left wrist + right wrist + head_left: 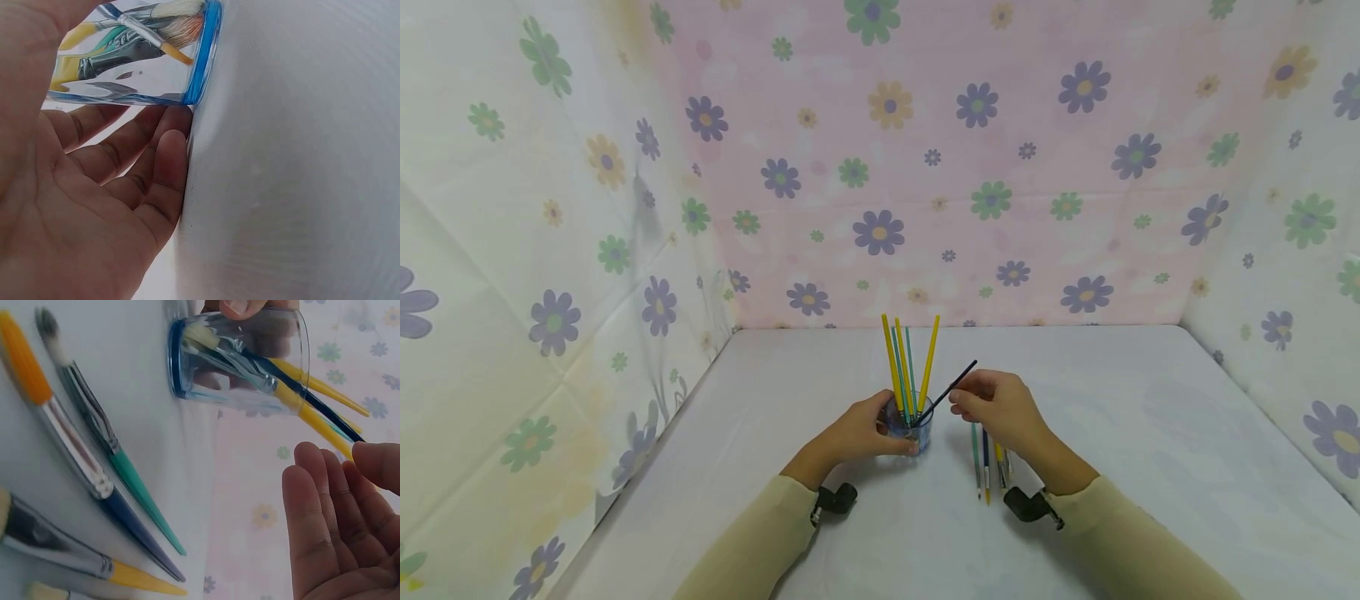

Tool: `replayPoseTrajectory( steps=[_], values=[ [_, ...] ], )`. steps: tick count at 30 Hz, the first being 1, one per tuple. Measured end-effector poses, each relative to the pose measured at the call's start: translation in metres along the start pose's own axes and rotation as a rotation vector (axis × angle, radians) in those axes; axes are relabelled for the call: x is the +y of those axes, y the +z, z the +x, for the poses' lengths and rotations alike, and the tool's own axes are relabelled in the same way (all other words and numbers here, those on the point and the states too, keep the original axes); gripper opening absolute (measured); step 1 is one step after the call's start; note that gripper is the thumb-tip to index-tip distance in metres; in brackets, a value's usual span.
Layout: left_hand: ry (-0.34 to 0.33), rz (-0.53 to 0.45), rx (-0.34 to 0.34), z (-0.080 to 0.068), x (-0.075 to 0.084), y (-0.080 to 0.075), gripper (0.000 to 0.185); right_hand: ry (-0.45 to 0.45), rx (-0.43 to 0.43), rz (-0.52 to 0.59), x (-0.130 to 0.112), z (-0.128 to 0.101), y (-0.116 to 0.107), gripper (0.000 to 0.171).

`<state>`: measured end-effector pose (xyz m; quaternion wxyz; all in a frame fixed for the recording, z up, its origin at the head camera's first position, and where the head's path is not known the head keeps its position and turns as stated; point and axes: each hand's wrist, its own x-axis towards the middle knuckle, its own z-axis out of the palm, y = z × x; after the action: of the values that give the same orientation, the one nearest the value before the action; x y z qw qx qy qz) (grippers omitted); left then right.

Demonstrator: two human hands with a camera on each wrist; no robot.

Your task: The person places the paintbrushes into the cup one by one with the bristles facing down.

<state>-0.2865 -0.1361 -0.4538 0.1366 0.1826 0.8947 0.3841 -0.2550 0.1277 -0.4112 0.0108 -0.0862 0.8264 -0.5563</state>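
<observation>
The right hand (1000, 410) pinches a light, stiff dark brush (951, 388) by its thin handle end; the left hand (859, 433) wraps the clear, probably fragile cup (916, 432).

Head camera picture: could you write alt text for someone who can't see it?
A person's left hand grips a small clear glass cup holding upright yellow and teal paintbrushes, while the right hand pinches a dark-handled brush whose lower end is in the cup. More brushes lie on the white table by the right wrist, with flowered cloth walls around.
</observation>
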Motion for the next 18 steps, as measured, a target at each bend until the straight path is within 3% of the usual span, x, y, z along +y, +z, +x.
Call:
replayPoseTrajectory(
  steps=[18],
  values=[
    [0.004,0.022,-0.009,0.0,0.0,-0.001,0.086,0.104,0.083,-0.092,0.014,0.014,-0.032,0.023]
  ],
)
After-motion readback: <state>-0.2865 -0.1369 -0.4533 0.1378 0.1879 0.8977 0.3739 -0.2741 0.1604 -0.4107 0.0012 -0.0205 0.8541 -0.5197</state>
